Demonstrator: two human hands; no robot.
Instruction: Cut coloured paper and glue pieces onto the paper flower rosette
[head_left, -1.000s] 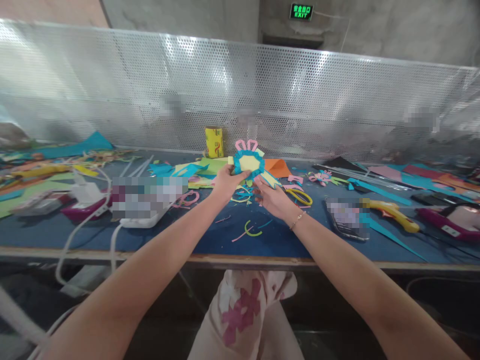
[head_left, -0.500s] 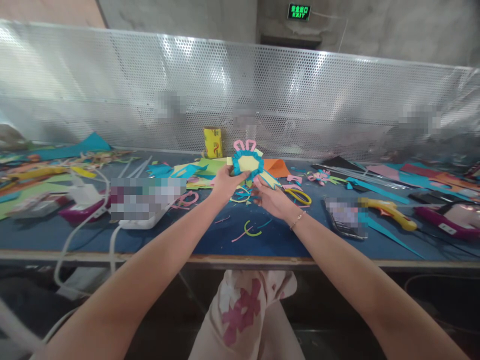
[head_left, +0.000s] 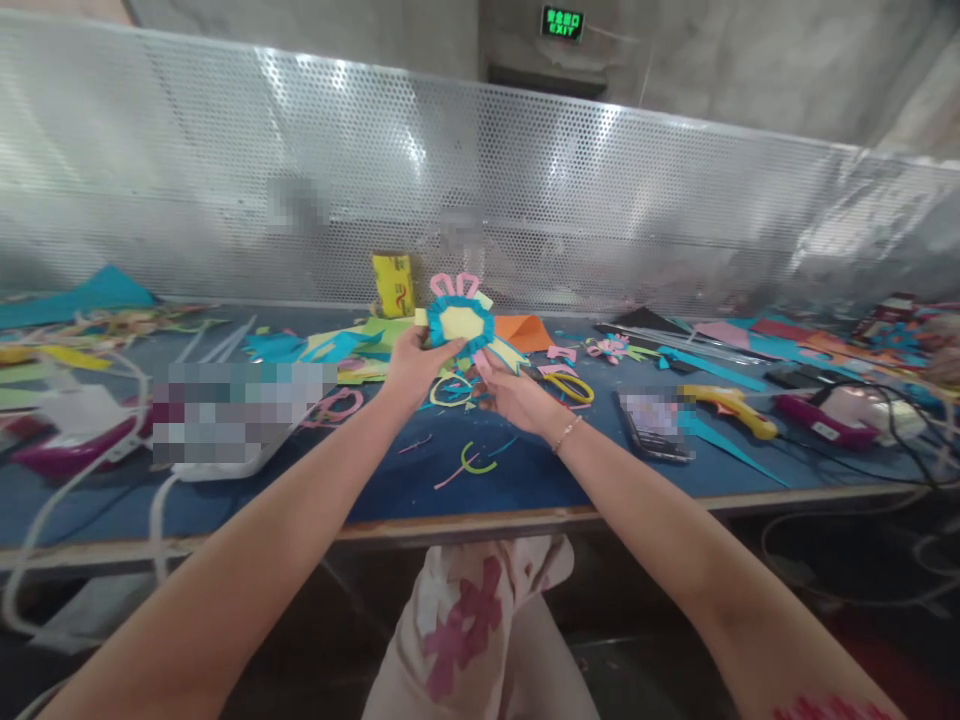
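Observation:
Above the blue table, both hands hold up a paper rosette (head_left: 463, 322) with a pale yellow centre and a ruffled blue rim. Pink loops (head_left: 454, 284) stand up from its top, and yellow-and-blue ribbon tails (head_left: 505, 352) hang at its lower right. My left hand (head_left: 420, 358) grips its left side, the thumb across the front. At the lower right edge, my right hand (head_left: 514, 392) pinches a pink part by the tails. Beneath the hands lie a pale ring (head_left: 451, 391) and thin paper scraps (head_left: 478, 460).
Yellow-handled scissors (head_left: 568, 387) lie right of my right hand. Further right are a phone (head_left: 651, 424), a yellow glue gun (head_left: 731, 410) and a purple stand (head_left: 823, 420). A white power strip (head_left: 259, 440) sits at left. Behind are a yellow packet (head_left: 394, 284) and a perforated metal screen (head_left: 525, 190).
The view has swung to the right, so things appear shifted left. Both hands keep hold of the rosette, with little change in their grip.

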